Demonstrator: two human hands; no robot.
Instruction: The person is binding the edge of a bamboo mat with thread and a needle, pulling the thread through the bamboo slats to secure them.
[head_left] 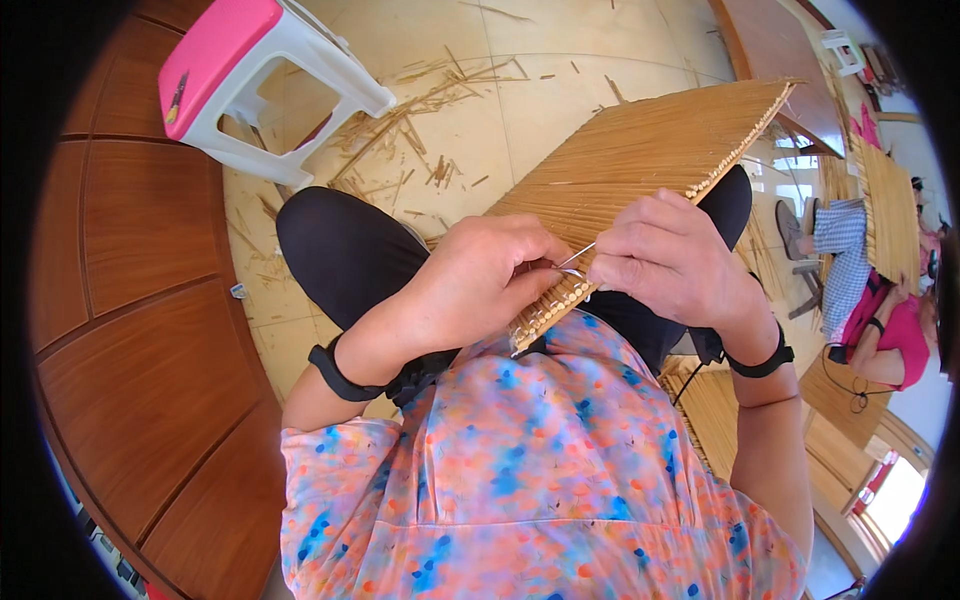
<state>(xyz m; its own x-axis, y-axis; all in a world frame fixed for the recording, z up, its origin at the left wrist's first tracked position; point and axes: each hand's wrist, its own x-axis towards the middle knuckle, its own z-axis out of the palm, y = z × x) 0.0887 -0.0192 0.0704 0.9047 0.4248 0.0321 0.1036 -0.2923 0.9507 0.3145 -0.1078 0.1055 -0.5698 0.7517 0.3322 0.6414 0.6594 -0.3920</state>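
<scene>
Stool left, mat right, scraps between

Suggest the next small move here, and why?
Probably ease the thin pale strand gently taut, checking it stays close to the woven mat: it spans the short gap between the left hand and right hand, right beside the mat's edge, where a white loop seems to show. Needle or thread, I can't tell.

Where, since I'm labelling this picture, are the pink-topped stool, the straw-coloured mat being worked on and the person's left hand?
Pink-topped stool point(215, 60): head view, on its seat.
Straw-coloured mat point(615, 165): head view, on its flat face.
Left hand point(490, 265): head view, on its back.
</scene>
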